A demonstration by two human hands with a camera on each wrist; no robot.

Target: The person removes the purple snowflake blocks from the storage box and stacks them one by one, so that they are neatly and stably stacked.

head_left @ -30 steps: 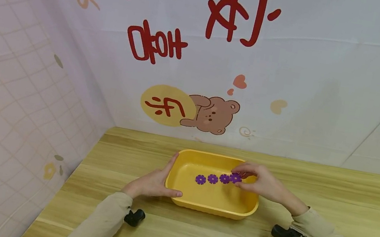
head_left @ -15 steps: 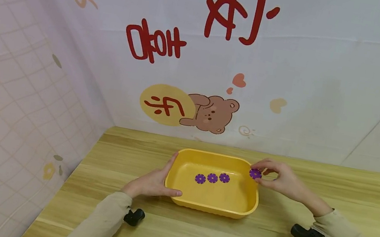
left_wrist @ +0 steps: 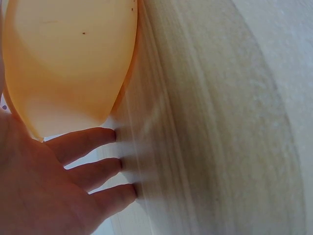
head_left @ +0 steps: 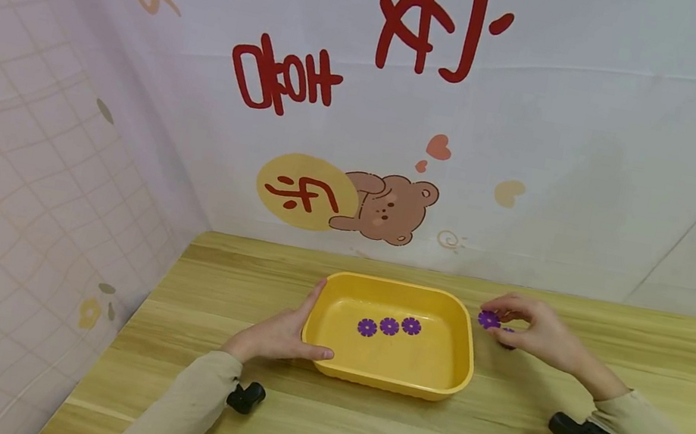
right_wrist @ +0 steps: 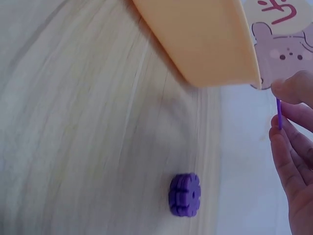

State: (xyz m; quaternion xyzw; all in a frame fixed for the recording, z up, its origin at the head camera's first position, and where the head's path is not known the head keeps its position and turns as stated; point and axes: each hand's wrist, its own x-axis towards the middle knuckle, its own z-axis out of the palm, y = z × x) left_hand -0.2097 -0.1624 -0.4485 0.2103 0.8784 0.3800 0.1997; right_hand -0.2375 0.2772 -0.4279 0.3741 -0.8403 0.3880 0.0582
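A yellow plastic basin [head_left: 392, 366] stands on the table with three purple flower-shaped discs [head_left: 389, 326] lying in a row on its floor. My left hand [head_left: 276, 335] rests against the basin's left end, its thumb over the front rim. The left wrist view shows several of that hand's fingers straight and spread beside the basin. Right of the basin, my right hand [head_left: 539, 333] pinches another purple notched disc [head_left: 488, 320] between thumb and fingers; it appears edge-on in the right wrist view. Close below this hand, a short stack of purple discs [right_wrist: 185, 195] sits on the table, partly hidden in the head view.
The wood-grain table [head_left: 353, 433] reaches back to a white printed cloth [head_left: 583, 133] hung behind it. A second patterned cloth [head_left: 34, 195] hangs along the left side. A dark device is attached at each wrist.
My right hand has lifted one disc out of the basin and carried it right, past the rim, towards the stack. Three discs stay in the row. The left hand and basin have hardly moved.
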